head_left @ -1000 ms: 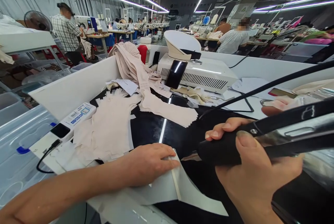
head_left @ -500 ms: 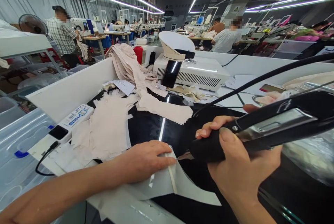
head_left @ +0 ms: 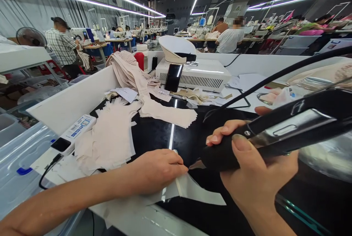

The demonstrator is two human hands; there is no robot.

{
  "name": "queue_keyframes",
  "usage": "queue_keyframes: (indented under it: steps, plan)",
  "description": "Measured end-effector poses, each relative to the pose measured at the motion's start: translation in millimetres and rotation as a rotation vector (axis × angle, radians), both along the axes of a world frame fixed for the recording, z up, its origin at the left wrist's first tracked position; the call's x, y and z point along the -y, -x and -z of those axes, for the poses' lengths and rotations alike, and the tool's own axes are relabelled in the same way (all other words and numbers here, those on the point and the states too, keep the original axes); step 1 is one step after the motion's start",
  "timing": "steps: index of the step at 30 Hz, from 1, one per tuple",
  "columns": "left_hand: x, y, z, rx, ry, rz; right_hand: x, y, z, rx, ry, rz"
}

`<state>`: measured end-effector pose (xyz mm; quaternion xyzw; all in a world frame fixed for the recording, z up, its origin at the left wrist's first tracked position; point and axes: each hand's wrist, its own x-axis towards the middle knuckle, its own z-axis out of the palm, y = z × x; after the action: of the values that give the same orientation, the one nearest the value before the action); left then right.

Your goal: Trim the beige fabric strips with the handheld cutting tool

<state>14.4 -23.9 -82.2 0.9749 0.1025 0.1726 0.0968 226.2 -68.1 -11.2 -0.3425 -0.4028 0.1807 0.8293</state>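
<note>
My right hand is wrapped round a black hand-held tool with a cable, its tip lowered to the black glossy table top. Just left of that tip, my left hand presses with bent fingers on a pale translucent sheet and pinches its edge. The sheet lies flat at the near table edge. A spread of beige fabric pieces lies left of my left hand.
A white machine with a white cap-shaped form stands at the back. A heap of beige fabric, a white device with a cable, paper scraps and a clear bin surround the work area. Other people work at distant tables.
The view has tilted down a little. The pale sheet has slid toward me under my left hand, and the tool tip stays by my fingertips.
</note>
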Motion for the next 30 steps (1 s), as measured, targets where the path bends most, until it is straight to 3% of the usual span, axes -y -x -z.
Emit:
queue_keyframes:
  steps: [14, 30]
  plan:
    - [13, 9, 4.1, -0.006, 0.075, -0.058, 9, 1, 14.9, 0.095, 0.014, -0.064]
    - [7, 15, 11.6, -0.017, -0.083, -0.018, 15, 1, 12.6, 0.059, 0.019, -0.076]
